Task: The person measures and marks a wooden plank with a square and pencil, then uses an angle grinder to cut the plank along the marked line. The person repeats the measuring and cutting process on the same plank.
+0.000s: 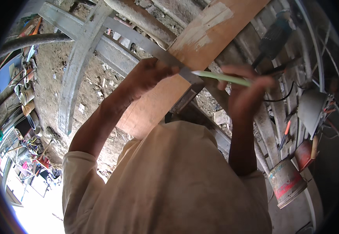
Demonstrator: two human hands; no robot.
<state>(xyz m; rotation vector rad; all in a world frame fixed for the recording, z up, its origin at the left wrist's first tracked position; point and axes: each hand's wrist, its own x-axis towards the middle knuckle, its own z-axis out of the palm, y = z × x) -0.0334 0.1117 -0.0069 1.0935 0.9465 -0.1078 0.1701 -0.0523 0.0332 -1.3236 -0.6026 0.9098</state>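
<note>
Head view: from left, we are seeing a tan container point(28, 108), contents too small to tell. The left hand point(148, 76), fingers part-curled, is touching a metal ruler point(146, 43) lying across a wooden board point(198, 50); we cannot tell its grip. The blurred right hand point(247, 89), fingers closed, is holding a pale-green pencil point(224, 77) by the ruler's edge. Farther right is standing a red-banded bucket point(288, 185), contents unclear.

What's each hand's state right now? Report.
Left hand: on the metal strip; open or closed can't be told.
Right hand: closed, holding the green pen.

Metal strip point(150, 46) across wooden board point(196, 47)
</note>
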